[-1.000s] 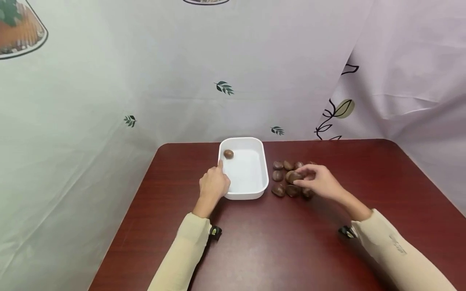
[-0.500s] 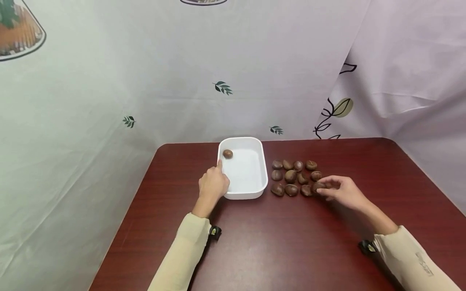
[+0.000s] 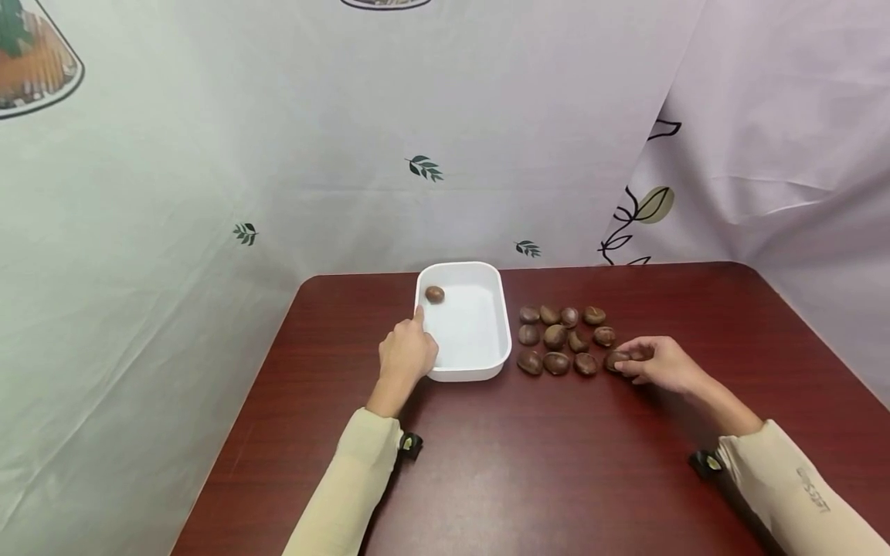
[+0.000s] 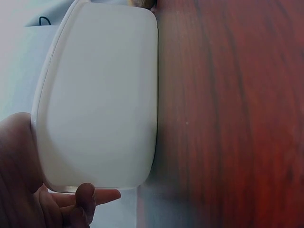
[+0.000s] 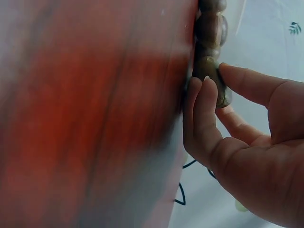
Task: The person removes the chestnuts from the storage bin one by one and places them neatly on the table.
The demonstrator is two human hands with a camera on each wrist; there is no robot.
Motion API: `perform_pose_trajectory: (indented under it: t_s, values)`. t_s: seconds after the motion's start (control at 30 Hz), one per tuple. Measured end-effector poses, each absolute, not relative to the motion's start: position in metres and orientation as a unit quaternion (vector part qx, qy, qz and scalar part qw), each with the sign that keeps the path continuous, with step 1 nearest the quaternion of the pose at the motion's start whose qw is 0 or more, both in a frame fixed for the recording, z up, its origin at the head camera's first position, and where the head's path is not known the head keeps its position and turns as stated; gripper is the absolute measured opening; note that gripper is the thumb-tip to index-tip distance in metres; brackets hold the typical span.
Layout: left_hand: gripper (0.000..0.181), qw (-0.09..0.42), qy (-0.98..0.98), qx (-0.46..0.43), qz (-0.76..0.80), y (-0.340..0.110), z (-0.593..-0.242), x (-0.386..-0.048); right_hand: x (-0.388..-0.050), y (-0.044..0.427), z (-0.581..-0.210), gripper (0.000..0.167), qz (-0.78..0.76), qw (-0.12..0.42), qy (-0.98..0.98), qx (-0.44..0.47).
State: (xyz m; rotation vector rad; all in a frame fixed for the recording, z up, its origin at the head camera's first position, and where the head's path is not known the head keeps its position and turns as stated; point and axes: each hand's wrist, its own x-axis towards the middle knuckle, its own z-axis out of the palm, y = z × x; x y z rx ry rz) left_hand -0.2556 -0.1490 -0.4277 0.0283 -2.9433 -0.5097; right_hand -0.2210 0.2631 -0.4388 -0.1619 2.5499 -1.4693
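Note:
In the head view my left hand (image 3: 407, 351) holds the near left side of a white tray (image 3: 464, 374), its index finger along the left rim. A single chestnut (image 3: 434, 294) lies in the tray's far left corner. To the right of the tray, brown chestnuts (image 3: 555, 337) lie in three rows on the table. At the right end of the front row, my right hand (image 3: 657, 363) pinches a chestnut (image 3: 615, 361) between thumb and fingers, low at the tabletop. The right wrist view shows this chestnut (image 5: 209, 69) between the fingertips. The tray's outer wall (image 4: 99, 95) fills the left wrist view.
A dark red wooden table (image 3: 480, 463) carries everything, its rounded far edge close to a pale cloth backdrop (image 3: 334, 154) with leaf prints. Each wrist wears a small black device, such as the left one (image 3: 411, 445).
My right hand has moved right and toward me from over the middle of the chestnuts, and the pinched chestnut now sits at the front row's right end, slightly apart. The left hand stays put.

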Motion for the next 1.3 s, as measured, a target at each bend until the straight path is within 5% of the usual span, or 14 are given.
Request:
perform_pose_trajectory:
  t_s: [1.0,1.3]
  values:
    - [0.058,0.072,-0.983,0.016,-0.168,-0.149,-0.429,-0.256,-0.225,0.271,-0.435,0.045,-0.438,0.08,0.895,-0.033]
    - [0.058,0.077,-0.983,0.014,-0.168,-0.149,-0.427,-0.255,-0.227,0.267,-0.411,0.05,-0.279,-0.03,0.959,-0.039]
